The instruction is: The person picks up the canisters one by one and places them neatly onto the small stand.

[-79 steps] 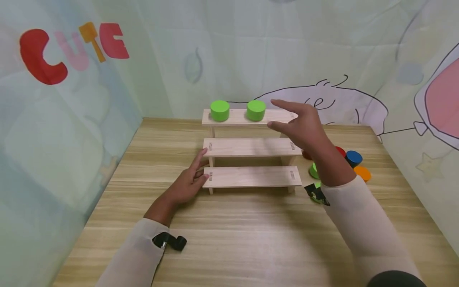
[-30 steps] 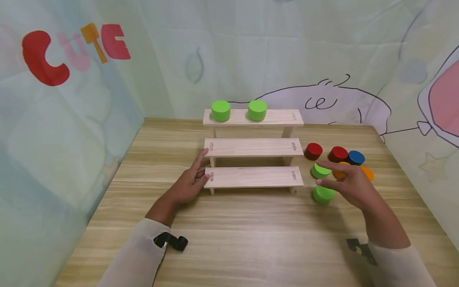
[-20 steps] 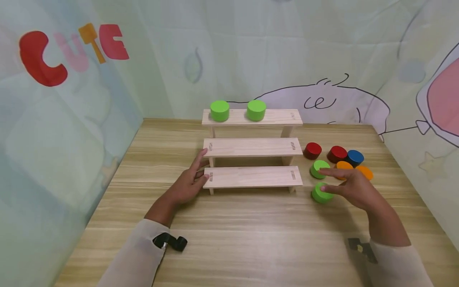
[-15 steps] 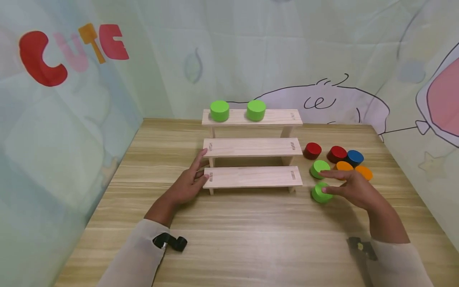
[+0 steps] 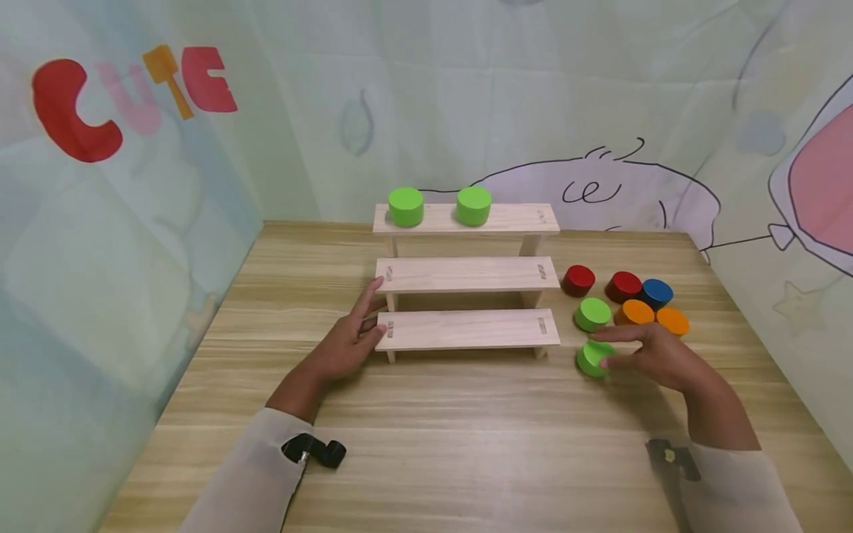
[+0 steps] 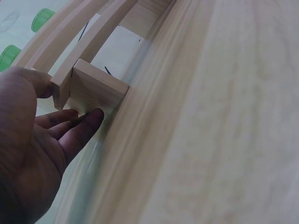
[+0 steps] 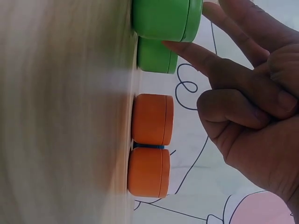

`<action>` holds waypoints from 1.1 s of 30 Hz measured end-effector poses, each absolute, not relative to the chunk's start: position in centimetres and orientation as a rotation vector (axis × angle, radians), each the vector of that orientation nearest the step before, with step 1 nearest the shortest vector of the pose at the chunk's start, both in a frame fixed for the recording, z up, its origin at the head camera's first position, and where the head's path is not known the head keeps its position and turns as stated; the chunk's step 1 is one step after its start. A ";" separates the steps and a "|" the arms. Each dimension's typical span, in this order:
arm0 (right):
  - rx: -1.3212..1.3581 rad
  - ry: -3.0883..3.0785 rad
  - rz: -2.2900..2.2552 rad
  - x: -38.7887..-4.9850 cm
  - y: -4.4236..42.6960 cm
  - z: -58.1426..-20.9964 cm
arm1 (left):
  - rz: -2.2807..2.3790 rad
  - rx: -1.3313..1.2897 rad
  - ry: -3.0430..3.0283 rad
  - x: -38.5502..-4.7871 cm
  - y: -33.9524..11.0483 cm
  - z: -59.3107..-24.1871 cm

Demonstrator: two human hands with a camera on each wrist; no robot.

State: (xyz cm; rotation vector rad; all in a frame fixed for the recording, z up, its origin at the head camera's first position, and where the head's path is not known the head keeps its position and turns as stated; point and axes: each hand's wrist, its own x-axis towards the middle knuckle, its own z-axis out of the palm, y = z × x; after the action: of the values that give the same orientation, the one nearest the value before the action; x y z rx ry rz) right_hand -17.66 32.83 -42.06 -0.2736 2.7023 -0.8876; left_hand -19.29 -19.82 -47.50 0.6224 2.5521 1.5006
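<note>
We see the near green block [image 5: 589, 363] on the table [image 5: 433, 444], right of the wooden stand [image 5: 466, 329], between the parted thumb and forefinger of our right hand [image 5: 660, 359]; whether they grip it we cannot tell. Another green block [image 5: 592, 314] sits just behind. Our left hand [image 5: 343, 346], fingers loosely extended, touches the stand's left end.

Holds two cylinders [image 5: 473, 206] on the top shelf [image 5: 520, 216] of the rack [image 5: 469, 275], left and middle; has seven loose cylinders [image 5: 592, 314] on the table [image 5: 440, 444], right of it.
</note>
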 end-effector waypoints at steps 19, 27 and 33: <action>-0.359 2.675 -0.843 -17.6 33.0 -42.3 | 1.498 0.634 2.560 -19.4 -19.9 -47.7; -0.336 2.659 -0.813 -17.5 33.3 -42.4 | 1.507 0.622 2.542 -19.5 -19.9 -47.8; -0.369 2.675 -0.814 -17.5 33.4 -42.5 | 1.501 0.620 2.548 -19.4 -19.9 -47.8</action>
State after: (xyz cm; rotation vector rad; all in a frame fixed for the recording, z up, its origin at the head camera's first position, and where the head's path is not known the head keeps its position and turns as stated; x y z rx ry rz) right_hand -17.47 33.44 -42.48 -0.3690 2.6752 -0.8141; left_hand -19.44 -19.87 -47.75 0.6197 2.5478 1.5006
